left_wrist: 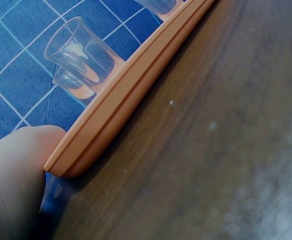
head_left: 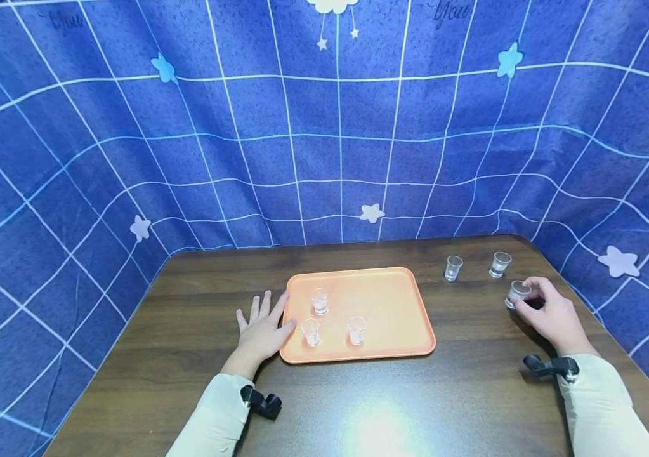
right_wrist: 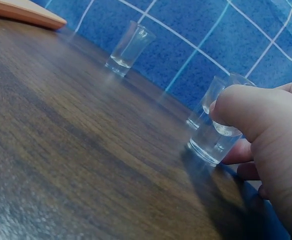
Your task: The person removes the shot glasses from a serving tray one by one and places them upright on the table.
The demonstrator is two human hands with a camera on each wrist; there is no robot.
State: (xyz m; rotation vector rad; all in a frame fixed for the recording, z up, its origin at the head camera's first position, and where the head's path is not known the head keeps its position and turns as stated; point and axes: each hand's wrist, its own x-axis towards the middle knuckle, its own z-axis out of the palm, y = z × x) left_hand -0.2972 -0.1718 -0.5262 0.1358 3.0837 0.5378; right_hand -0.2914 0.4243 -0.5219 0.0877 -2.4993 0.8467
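My right hand (head_left: 555, 317) pinches a small clear shot glass (head_left: 516, 293) between thumb and fingers at the table's right side. In the right wrist view the thumb lies across that shot glass (right_wrist: 208, 145), whose base is right at the tabletop. My left hand (head_left: 261, 333) lies with spread, straight fingers at the left edge of an orange tray (head_left: 393, 311). Its thumb touches the tray's rim (left_wrist: 80, 142) in the left wrist view. Three clear shot glasses stand upright on the tray: one at the back (head_left: 320, 301), one front left (head_left: 311, 332), one nearer the middle (head_left: 356, 331).
Two more clear shot glasses stand behind my right hand, one at the left (head_left: 453, 268) and one at the right (head_left: 499, 264). The dark wooden table (head_left: 198, 304) ends at a blue curtain (head_left: 313, 158) with white lines. A bright reflection shows on the front tabletop.
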